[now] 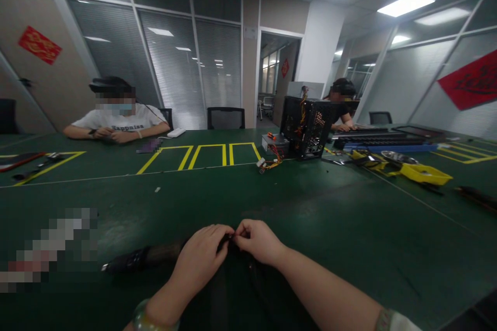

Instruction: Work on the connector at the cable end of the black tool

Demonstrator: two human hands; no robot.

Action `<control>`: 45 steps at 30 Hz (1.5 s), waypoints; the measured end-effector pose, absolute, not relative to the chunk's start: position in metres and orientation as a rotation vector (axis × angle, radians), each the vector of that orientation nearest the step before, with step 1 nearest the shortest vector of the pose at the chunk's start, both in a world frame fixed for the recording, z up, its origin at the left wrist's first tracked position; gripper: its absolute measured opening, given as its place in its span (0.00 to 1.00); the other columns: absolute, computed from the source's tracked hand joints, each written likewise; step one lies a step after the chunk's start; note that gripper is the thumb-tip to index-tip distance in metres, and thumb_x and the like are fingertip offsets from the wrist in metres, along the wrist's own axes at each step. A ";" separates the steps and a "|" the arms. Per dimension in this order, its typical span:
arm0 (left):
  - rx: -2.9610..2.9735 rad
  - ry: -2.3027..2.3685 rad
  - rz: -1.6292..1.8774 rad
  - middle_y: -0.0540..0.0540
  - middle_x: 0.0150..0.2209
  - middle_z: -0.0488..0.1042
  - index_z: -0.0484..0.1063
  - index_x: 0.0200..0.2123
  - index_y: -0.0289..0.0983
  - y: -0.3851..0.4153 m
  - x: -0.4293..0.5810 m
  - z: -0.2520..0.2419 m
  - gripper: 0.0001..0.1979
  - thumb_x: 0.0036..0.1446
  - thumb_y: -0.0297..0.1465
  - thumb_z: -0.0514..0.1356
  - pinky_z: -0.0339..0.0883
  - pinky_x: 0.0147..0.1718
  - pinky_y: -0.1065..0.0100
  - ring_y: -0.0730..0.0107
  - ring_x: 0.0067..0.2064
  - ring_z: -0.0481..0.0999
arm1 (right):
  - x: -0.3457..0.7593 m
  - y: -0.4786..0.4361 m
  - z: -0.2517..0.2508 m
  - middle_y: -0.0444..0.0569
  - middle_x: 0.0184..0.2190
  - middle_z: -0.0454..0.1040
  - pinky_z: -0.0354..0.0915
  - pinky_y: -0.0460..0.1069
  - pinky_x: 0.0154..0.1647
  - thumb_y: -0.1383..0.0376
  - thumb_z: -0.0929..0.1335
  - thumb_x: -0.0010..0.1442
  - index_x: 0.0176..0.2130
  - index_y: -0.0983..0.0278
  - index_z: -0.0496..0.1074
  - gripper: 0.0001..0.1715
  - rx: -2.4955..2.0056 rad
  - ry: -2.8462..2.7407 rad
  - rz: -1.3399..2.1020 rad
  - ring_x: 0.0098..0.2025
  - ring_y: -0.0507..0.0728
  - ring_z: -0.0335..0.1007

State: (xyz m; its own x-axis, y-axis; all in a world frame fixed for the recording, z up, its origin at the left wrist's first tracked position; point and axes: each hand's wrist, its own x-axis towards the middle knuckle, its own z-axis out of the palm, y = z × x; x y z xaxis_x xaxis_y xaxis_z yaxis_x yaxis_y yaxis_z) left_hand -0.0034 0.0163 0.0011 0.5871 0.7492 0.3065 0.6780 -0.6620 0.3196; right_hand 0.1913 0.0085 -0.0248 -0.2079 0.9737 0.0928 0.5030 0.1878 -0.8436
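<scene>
My left hand and my right hand meet fingertip to fingertip low in the middle of the head view. Both are closed in a pinch over something small and dark, which the fingers mostly hide. A dark electric screwdriver lies on the green table with its metal tip to the left. Its rear end disappears behind my left hand, and I cannot tell whether that hand touches it. Below my right hand a dark cord-like strip runs toward me, dim and blurred.
On the green table stand a black computer case and a power supply with loose wires. A yellow tray lies at right, yellow tape rectangles farther back. Two people sit across the table.
</scene>
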 end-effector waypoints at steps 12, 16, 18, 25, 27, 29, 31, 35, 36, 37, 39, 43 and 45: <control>2.641 1.222 0.639 0.47 0.44 0.75 0.72 0.46 0.42 0.019 -0.004 -0.003 0.13 0.59 0.27 0.53 0.66 0.48 0.59 0.62 0.46 0.74 | 0.190 0.008 -0.023 0.43 0.28 0.75 0.60 0.42 0.26 0.66 0.69 0.58 0.35 0.64 0.73 0.03 -1.408 -1.800 0.968 0.30 0.51 0.71; 2.641 1.220 0.654 0.47 0.44 0.75 0.71 0.46 0.43 0.017 -0.004 -0.002 0.13 0.59 0.26 0.54 0.65 0.48 0.59 0.62 0.46 0.74 | 0.190 0.007 -0.021 0.43 0.28 0.75 0.60 0.42 0.27 0.67 0.69 0.57 0.35 0.64 0.73 0.03 -1.401 -1.808 0.951 0.30 0.51 0.70; 2.629 1.224 0.664 0.48 0.44 0.75 0.71 0.45 0.43 0.016 -0.004 -0.001 0.12 0.60 0.27 0.54 0.65 0.48 0.59 0.62 0.46 0.74 | 0.191 0.007 -0.020 0.42 0.27 0.75 0.60 0.42 0.27 0.67 0.69 0.57 0.34 0.64 0.73 0.02 -1.382 -1.816 0.934 0.29 0.50 0.70; 2.633 1.219 0.696 0.49 0.42 0.75 0.71 0.44 0.43 0.015 -0.003 0.001 0.11 0.60 0.26 0.55 0.65 0.47 0.61 0.64 0.45 0.74 | 0.191 0.006 -0.017 0.42 0.25 0.74 0.60 0.43 0.27 0.65 0.68 0.59 0.33 0.64 0.72 0.05 -1.344 -1.823 0.954 0.28 0.51 0.69; 2.644 1.221 0.703 0.49 0.42 0.75 0.71 0.45 0.42 0.014 -0.003 0.000 0.12 0.58 0.25 0.56 0.65 0.47 0.61 0.64 0.45 0.74 | 0.191 0.006 -0.017 0.42 0.25 0.74 0.60 0.43 0.27 0.64 0.68 0.59 0.33 0.64 0.72 0.05 -1.347 -1.824 0.963 0.28 0.51 0.69; 2.652 1.220 0.703 0.49 0.42 0.74 0.70 0.45 0.42 0.014 -0.003 0.000 0.13 0.57 0.24 0.57 0.65 0.47 0.61 0.64 0.45 0.73 | 0.191 0.007 -0.018 0.42 0.25 0.74 0.60 0.43 0.28 0.64 0.67 0.60 0.33 0.64 0.72 0.06 -1.344 -1.829 0.970 0.28 0.51 0.70; 2.652 1.211 0.705 0.48 0.42 0.74 0.70 0.45 0.41 0.014 -0.003 -0.001 0.12 0.58 0.25 0.57 0.65 0.47 0.61 0.63 0.45 0.73 | 0.192 0.007 -0.018 0.42 0.26 0.74 0.60 0.43 0.28 0.64 0.67 0.60 0.33 0.64 0.72 0.06 -1.337 -1.841 0.977 0.28 0.51 0.70; 2.642 1.204 0.714 0.48 0.42 0.74 0.69 0.46 0.41 0.015 -0.004 -0.001 0.10 0.61 0.28 0.56 0.65 0.48 0.60 0.63 0.45 0.73 | 0.192 0.008 -0.019 0.42 0.26 0.73 0.60 0.44 0.29 0.63 0.67 0.61 0.33 0.63 0.72 0.07 -1.349 -1.865 0.965 0.29 0.51 0.69; 2.643 1.201 0.715 0.48 0.42 0.74 0.69 0.46 0.41 0.015 -0.004 0.000 0.10 0.61 0.28 0.56 0.64 0.48 0.60 0.63 0.46 0.73 | 0.192 0.009 -0.019 0.42 0.26 0.73 0.60 0.44 0.29 0.63 0.67 0.61 0.33 0.63 0.72 0.07 -1.353 -1.869 0.964 0.29 0.51 0.69; 2.646 1.197 0.717 0.49 0.43 0.74 0.69 0.46 0.41 0.014 -0.004 0.001 0.10 0.61 0.27 0.57 0.64 0.48 0.60 0.64 0.46 0.73 | 0.192 0.009 -0.019 0.42 0.26 0.73 0.60 0.44 0.29 0.63 0.67 0.60 0.33 0.63 0.72 0.07 -1.356 -1.871 0.963 0.29 0.51 0.69; 2.652 1.192 0.722 0.50 0.43 0.74 0.69 0.46 0.42 0.013 -0.005 0.002 0.11 0.60 0.26 0.57 0.64 0.48 0.60 0.64 0.46 0.72 | 0.192 0.009 -0.019 0.42 0.26 0.74 0.60 0.44 0.29 0.62 0.67 0.60 0.33 0.63 0.71 0.07 -1.358 -1.867 0.977 0.29 0.52 0.69; 2.663 1.202 0.730 0.50 0.43 0.74 0.69 0.46 0.42 0.011 -0.005 0.004 0.12 0.59 0.26 0.58 0.63 0.48 0.60 0.64 0.46 0.72 | 0.192 0.009 -0.018 0.42 0.26 0.74 0.61 0.44 0.30 0.62 0.66 0.61 0.34 0.63 0.71 0.06 -1.349 -1.843 1.023 0.29 0.52 0.70; 2.663 1.206 0.731 0.50 0.43 0.74 0.68 0.46 0.42 0.010 -0.004 0.004 0.11 0.60 0.27 0.58 0.64 0.48 0.60 0.64 0.45 0.73 | 0.191 0.008 -0.017 0.42 0.26 0.74 0.61 0.44 0.29 0.63 0.66 0.61 0.34 0.63 0.71 0.06 -1.352 -1.838 1.037 0.28 0.52 0.69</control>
State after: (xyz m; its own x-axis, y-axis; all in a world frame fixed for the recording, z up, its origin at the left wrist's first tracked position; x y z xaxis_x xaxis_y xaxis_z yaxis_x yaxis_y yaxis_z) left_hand -0.0044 0.0104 0.0044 0.5640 0.7352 0.3760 0.6733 -0.6730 0.3061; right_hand 0.1913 0.0080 -0.0165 -0.2799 0.9595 0.0322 0.4686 0.1658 -0.8677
